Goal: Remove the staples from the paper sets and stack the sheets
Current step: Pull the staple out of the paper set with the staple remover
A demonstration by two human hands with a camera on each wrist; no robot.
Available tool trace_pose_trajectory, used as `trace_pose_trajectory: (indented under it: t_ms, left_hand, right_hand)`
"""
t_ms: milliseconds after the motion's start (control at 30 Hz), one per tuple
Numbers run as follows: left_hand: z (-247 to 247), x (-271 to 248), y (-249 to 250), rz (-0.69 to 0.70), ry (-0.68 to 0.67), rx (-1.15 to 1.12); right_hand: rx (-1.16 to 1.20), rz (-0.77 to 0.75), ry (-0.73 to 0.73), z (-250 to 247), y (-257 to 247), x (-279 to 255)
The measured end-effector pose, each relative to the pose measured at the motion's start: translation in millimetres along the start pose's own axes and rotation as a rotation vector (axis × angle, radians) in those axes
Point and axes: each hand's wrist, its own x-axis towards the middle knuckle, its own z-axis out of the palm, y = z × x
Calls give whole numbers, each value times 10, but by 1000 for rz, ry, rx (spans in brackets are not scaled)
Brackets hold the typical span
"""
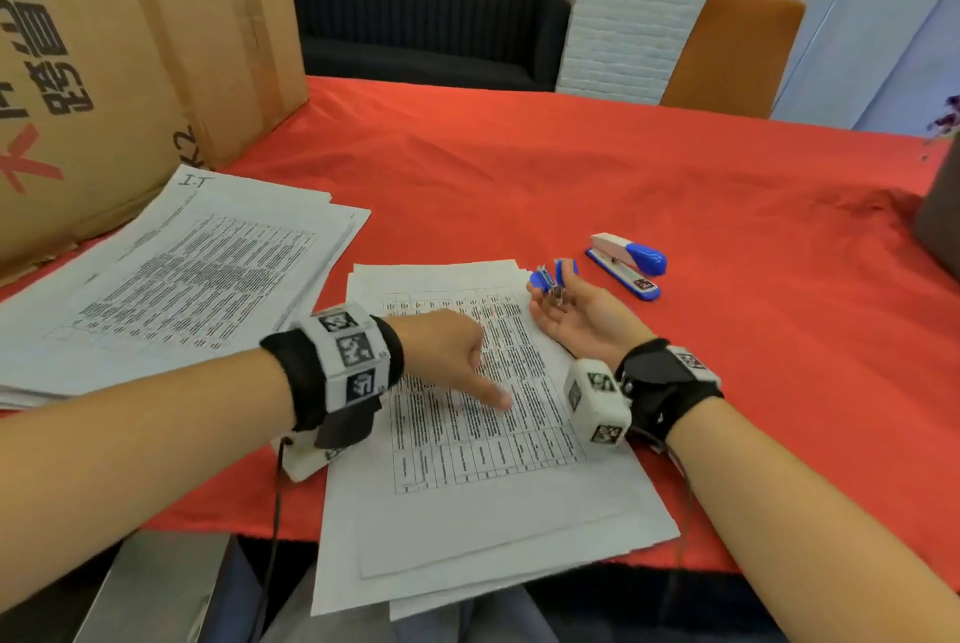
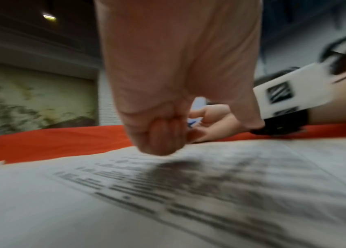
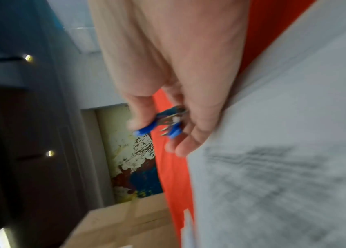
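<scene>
A set of printed sheets [image 1: 467, 512] lies in front of me on the red tablecloth [image 1: 675, 175]. My left hand [image 1: 457, 346] rests on its middle, fingers curled into a fist and thumb tip down on the print; the left wrist view shows the fist [image 2: 157, 134] just over the page [image 2: 167, 201]. My right hand [image 1: 571, 317] lies at the set's top right corner, palm turned up. It pinches a blue staple remover [image 1: 551, 277] between thumb and fingers, as the right wrist view shows, with the remover's [image 3: 167, 124] metal claws out. No staple is visible.
A bigger stack of printed sheets [image 1: 182, 268] lies at the left, against a large cardboard box [image 1: 104, 71]. A blue and white stapler [image 1: 628, 264] sits just right of my right hand. An orange chair [image 1: 732, 50] stands beyond the table's far edge.
</scene>
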Motion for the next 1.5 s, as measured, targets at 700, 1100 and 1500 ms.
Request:
trace_pose_trajectory:
  t_ms: [700, 1100, 1500]
  left_hand:
    - [78, 35, 242, 268, -54, 359]
    - [-17, -827, -477, 200, 162, -2231]
    - [766, -2300, -1592, -444, -147, -1554]
  right_hand:
    - [-55, -16, -73, -133, 62, -23]
    - [-113, -56, -107, -154, 77, 10]
    - [-245, -87, -144, -288, 40, 109]
